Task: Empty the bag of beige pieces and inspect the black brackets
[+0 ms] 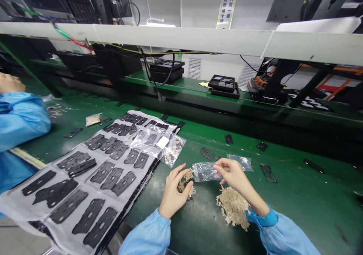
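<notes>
My left hand (174, 189) is cupped and closed round a clump of small tan flat parts (185, 182), just above the green table. My right hand (231, 173) pinches the edge of a small clear plastic bag (204, 172), which hangs between the two hands. Beside my right wrist lies a loose pile of the same tan parts (232, 207). A second, empty clear bag (241, 161) lies just behind my right hand. Both sleeves are light blue.
A long white sheet (85, 172) carrying several rows of black flat plates lies to the left, with a filled clear bag (171, 149) at its far end. Stray black plates (266, 172) dot the green table. A person in blue (19, 119) works at far left. Black trays (224, 85) sit on the rear ledge.
</notes>
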`<state>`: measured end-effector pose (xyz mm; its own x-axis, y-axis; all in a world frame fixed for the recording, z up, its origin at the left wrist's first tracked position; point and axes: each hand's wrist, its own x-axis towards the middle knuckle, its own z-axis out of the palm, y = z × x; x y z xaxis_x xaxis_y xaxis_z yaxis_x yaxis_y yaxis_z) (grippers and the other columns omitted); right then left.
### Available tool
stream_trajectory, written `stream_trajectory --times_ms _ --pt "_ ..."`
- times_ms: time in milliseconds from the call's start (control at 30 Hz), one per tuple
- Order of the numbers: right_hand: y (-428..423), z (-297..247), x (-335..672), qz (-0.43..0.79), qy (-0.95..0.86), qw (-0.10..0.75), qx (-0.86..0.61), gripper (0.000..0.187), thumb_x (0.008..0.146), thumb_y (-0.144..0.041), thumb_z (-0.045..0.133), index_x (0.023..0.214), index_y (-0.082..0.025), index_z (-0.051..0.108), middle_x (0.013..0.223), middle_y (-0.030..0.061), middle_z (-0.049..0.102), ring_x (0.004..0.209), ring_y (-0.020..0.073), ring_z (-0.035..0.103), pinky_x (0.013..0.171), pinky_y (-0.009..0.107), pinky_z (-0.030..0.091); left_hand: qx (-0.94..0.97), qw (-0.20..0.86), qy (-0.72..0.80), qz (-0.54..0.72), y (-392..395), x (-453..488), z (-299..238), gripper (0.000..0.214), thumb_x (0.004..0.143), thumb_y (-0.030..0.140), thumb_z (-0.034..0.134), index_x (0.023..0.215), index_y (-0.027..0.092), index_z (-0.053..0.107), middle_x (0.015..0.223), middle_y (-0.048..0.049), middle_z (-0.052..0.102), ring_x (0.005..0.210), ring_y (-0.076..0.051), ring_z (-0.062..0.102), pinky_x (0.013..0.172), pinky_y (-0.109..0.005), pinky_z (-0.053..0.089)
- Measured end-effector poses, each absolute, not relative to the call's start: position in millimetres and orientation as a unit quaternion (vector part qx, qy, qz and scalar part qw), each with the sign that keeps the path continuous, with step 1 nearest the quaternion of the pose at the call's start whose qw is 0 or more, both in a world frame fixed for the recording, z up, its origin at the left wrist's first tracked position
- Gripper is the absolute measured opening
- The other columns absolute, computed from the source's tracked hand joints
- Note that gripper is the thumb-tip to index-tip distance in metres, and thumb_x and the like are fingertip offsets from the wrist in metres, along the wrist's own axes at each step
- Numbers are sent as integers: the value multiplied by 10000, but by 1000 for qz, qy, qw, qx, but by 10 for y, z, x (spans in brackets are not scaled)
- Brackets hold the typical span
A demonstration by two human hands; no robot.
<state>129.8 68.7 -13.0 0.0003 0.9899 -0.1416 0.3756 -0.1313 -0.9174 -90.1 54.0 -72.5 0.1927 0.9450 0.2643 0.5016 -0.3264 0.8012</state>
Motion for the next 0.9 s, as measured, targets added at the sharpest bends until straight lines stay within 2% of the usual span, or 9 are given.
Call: stream_trajectory --times_ms 100,167,333,400,667,900 --pt "705 -115 1270 457 -545 358 -605 258 739 -413 593 723 -156 587 572 -2 582 584 197 657 356 235 521 699 287 493 432 544 -897 -647 224 840 225 510 992 255 672 1314 -62 475 1231 -238 413 1029 -425 325" --pt "713 -100 1243 494 -531 358 -588 274 721 -422 616 728 -149 588 578 -8 580 578 189 651 360 236 520 690 327 460 454 558 -890 -618 225 856 213 487 942 236 694 1310 -68 481 1220 -231 429 1024 -398 340" --pt "705 -74 1155 551 -505 367 -554 349 679 -467 662 744 -131 599 624 -8 592 580 170 648 419 248 546 660 506 384 402 588 -836 -640 268 808 253 573 1046 178 673 1135 -106 622 1065 -234 566 924 -348 450" --pt "693 -73 1120 562 -491 370 -553 376 672 -487 665 763 -128 596 670 5 614 598 177 665 449 250 556 648 537 387 377 585 -807 -658 302 764 267 626 1045 165 671 1073 -106 652 1002 -237 596 877 -335 481" --pt "660 -56 1103 600 -462 377 -533 369 691 -474 666 798 -126 610 698 15 631 630 180 682 505 249 563 660 569 348 346 560 -755 -678 180 783 264 599 909 141 636 869 -72 658 827 -180 612 804 -299 489" --pt "658 -54 1112 595 -467 381 -532 369 688 -475 671 793 -126 614 684 19 634 619 175 676 485 241 558 647 565 350 375 598 -735 -644 188 795 306 590 800 139 677 857 -86 666 853 -194 614 801 -303 494"
